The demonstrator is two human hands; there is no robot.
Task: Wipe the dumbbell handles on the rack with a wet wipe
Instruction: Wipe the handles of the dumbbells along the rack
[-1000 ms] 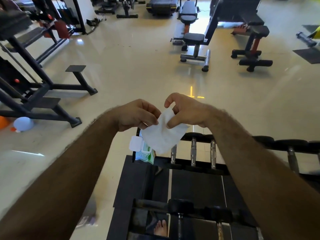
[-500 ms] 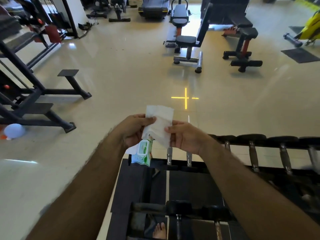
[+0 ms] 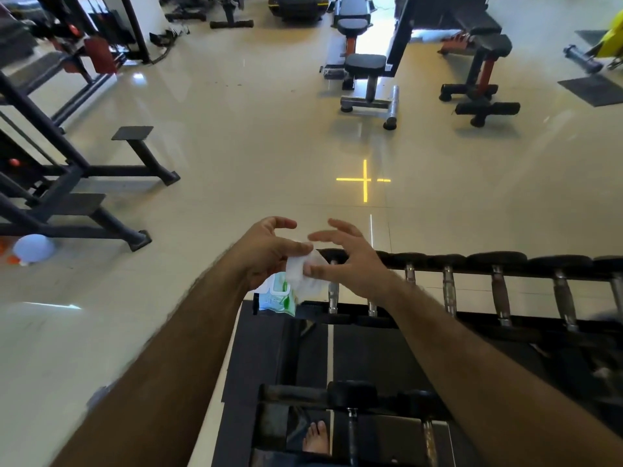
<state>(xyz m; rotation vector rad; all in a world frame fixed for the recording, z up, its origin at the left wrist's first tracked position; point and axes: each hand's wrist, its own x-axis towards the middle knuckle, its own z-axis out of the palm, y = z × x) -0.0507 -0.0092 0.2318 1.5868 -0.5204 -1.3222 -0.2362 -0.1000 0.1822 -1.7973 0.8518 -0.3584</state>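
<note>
My left hand (image 3: 266,251) pinches a crumpled white wet wipe (image 3: 305,276) between thumb and lower fingers, its index finger raised. My right hand (image 3: 347,261) faces it with fingers spread and straight; only its thumb touches the wipe. Both hands hover over the left end of the black dumbbell rack (image 3: 472,323). A green-and-white wipes pack (image 3: 278,299) lies just below the wipe at the rack's left end. Several dumbbells lie along the top row, their metal handles (image 3: 499,294) pointing toward me. More dumbbells (image 3: 350,429) sit on the lower row.
Glossy beige floor stretches ahead with a yellow cross mark (image 3: 365,180). A black machine frame (image 3: 84,183) and a pale blue ball (image 3: 32,247) are at left. Weight benches (image 3: 367,79) stand at the back. A bare foot (image 3: 315,436) shows under the rack.
The wipe, held spread out between both hands before, is now bunched small. My right hand has let its fingers spread off it. Both hands moved slightly right over the rack.
</note>
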